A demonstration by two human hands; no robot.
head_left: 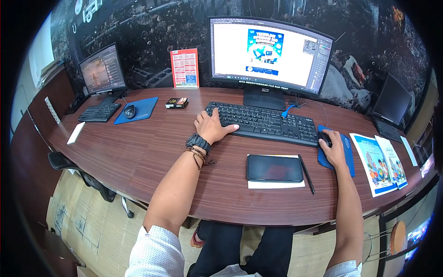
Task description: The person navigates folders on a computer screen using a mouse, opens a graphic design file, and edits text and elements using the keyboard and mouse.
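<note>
My left hand (213, 127) rests on the left end of a black keyboard (263, 122), fingers apart, the thumb stretched toward the lower row. My right hand (333, 148) is wrapped over a black mouse (325, 137) on a blue mouse pad (348, 154). Behind the keyboard a large curved monitor (230, 51) shows a blue poster design. A dark phone (275, 168) lies on white paper (277, 184) between my forearms, and a black pen (307, 174) lies along its right side.
Printed leaflets (376, 164) lie at the right. At the left stand a second monitor (102, 69), keyboard (98, 112) and mouse (130, 111). A red calendar (185, 68) and small box (177, 103) are behind my left hand. Another monitor (392, 99) stands far right.
</note>
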